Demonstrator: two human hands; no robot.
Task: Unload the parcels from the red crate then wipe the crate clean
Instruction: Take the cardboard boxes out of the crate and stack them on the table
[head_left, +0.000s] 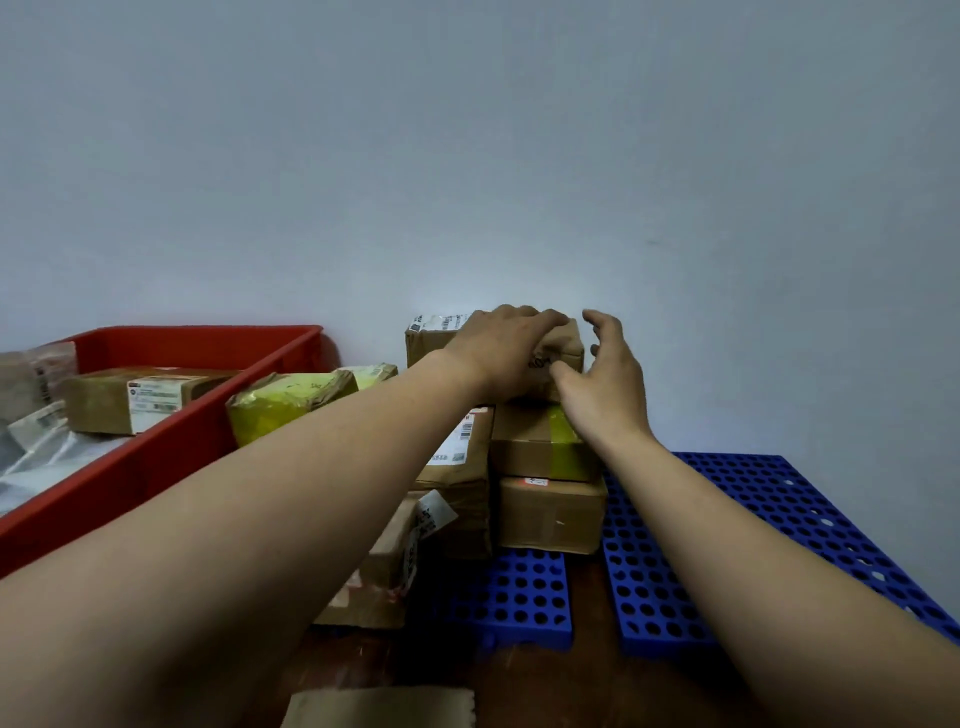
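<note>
The red crate (156, 462) stands at the left and holds a brown labelled box (130, 400) and several pale plastic mailers (47, 447). To its right, cardboard parcels are stacked on blue perforated pallets (779, 519). My left hand (506, 348) grips the top brown parcel (563, 348) of the stack, fingers curled over its upper edge. My right hand (605, 374) hovers at that parcel's right side, fingers spread and relaxed; whether it touches the box is unclear.
A yellow-taped parcel (288, 402) leans beside the crate's right wall. More brown boxes (550, 512) sit lower in the stack. A flat cardboard piece (379, 706) lies at the near edge. The grey wall rises right behind everything.
</note>
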